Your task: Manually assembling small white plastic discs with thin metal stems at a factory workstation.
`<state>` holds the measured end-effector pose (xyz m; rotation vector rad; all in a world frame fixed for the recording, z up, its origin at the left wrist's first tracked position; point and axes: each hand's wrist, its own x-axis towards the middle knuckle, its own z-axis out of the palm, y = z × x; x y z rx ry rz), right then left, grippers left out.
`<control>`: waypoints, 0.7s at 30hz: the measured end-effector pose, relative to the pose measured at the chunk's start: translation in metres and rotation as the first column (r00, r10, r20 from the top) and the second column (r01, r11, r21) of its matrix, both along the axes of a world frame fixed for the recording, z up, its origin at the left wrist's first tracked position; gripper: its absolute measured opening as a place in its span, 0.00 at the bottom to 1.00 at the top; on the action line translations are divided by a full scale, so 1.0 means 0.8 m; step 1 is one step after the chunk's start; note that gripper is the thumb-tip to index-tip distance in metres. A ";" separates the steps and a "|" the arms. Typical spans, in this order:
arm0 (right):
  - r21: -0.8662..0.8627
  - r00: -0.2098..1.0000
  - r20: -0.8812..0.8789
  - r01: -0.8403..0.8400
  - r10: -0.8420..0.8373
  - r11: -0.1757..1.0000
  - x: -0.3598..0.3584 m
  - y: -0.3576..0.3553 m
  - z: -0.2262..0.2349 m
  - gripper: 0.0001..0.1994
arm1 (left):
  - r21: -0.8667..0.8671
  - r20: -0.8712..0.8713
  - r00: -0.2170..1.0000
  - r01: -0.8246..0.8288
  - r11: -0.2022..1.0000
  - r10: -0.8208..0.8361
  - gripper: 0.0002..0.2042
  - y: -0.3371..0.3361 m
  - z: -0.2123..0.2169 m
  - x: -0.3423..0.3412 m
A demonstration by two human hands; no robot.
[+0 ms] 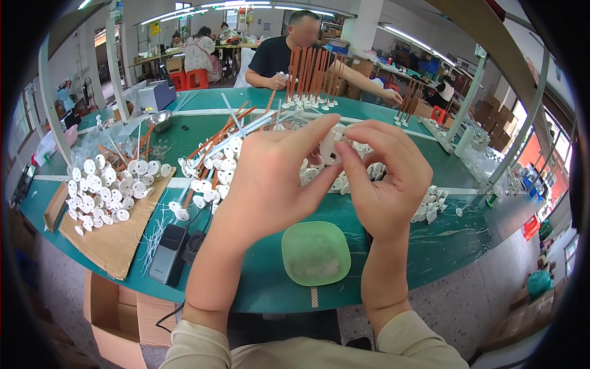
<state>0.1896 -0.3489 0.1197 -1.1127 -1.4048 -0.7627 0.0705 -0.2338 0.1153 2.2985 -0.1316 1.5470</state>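
Note:
Raised above the table, a round white plastic disc (330,147) with a small dark opening is gripped between my two hands. The thumb and fingers of my left hand (276,166) pinch it from the left. From the right, my right hand (384,175) closes on its edge with thumb and curled fingers. Many similar white discs (227,163) are heaped on the table behind my hands, partly hidden by them. Below the hands stands a translucent green bowl (316,253); its contents are blurred.
A cardboard sheet (120,246) at the left bears more white disc pieces (101,190). Beside it lie a grey-black device (168,255) and white strings (150,240). Brown rods (310,74) stand upright on white bases across the table, near a seated person (279,58). An open carton (114,313) sits below.

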 end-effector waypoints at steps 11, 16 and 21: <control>0.106 0.933 0.305 0.165 -0.190 0.981 0.006 0.012 0.000 0.12 | 0.038 0.040 0.999 -0.016 0.999 0.015 0.24 0.005 -0.002 0.000; 0.146 0.907 0.356 0.185 -0.226 0.972 0.004 0.013 0.003 0.13 | 0.058 0.019 0.998 -0.053 0.997 0.052 0.24 0.006 0.002 -0.008; 0.096 0.933 0.282 0.205 -0.224 0.974 -0.003 0.009 -0.002 0.13 | 0.078 0.026 0.997 -0.078 0.994 0.076 0.24 0.006 0.001 -0.008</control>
